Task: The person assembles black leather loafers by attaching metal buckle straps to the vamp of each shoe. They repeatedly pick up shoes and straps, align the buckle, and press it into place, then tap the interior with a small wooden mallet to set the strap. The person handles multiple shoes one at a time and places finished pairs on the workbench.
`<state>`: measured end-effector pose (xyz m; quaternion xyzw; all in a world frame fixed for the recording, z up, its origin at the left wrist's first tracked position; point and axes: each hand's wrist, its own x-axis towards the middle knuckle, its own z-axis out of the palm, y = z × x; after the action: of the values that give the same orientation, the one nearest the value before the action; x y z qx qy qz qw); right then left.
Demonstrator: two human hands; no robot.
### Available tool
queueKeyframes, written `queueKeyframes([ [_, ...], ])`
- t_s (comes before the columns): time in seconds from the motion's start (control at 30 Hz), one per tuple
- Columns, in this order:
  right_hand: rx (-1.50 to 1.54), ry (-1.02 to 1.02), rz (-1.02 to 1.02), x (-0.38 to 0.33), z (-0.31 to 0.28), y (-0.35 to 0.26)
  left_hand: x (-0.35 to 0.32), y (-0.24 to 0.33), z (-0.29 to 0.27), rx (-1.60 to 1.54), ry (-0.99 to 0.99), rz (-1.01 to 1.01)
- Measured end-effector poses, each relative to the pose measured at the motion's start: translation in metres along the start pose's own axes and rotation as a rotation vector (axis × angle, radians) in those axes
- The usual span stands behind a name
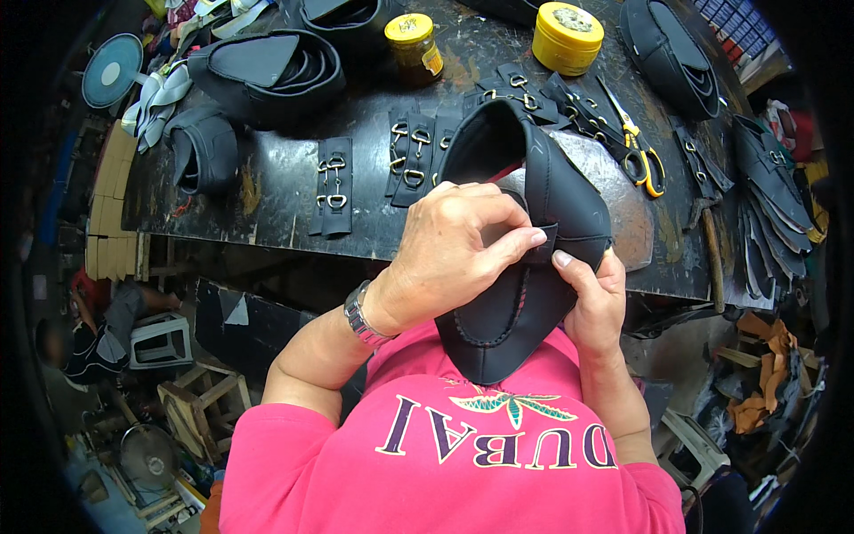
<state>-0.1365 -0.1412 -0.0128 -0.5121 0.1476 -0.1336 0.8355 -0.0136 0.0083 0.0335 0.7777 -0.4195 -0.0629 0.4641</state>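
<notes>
Over the table's (280, 209) near edge, the black shoe upper (534, 289): left hand (461, 233) pinching its band (549, 246), right hand (594, 298) clasping its side, fingers closed. Stitching looks done, band seemingly not yet settled.

Along the near edge of the surface (280, 203), room opens between a small black upper (212, 147) and buckled straps (335, 184) — mid-edge, the held shoe (567, 191) blocks passage; toward the right corner, a wooden handle (713, 258) juts over.

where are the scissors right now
In the head view, the yellow-handled scissors lie on the dark table, right of the black shoe upper, by the grey metal piece.
</notes>
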Motion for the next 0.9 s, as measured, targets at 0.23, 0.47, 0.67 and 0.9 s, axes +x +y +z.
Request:
queueKeyframes([
  [0.23, 0.153, 0.004, 0.010, 0.005, -0.002, 0.003, 0.003, -0.011, 0.002, -0.031, 0.034, 0.197],
  [0.47, 0.122, -0.001, 0.004, 0.005, -0.001, 0.005, 0.003, -0.013, 0.001, -0.009, 0.030, 0.199],
  [0.67, 0.062, -0.015, -0.021, 0.004, -0.001, 0.005, 0.002, -0.009, 0.004, -0.012, 0.045, 0.125],
  [0.9, 0.161, -0.011, 0.025, 0.003, 0.001, 0.002, 0.000, -0.005, 0.010, -0.073, 0.102, 0.067],
])
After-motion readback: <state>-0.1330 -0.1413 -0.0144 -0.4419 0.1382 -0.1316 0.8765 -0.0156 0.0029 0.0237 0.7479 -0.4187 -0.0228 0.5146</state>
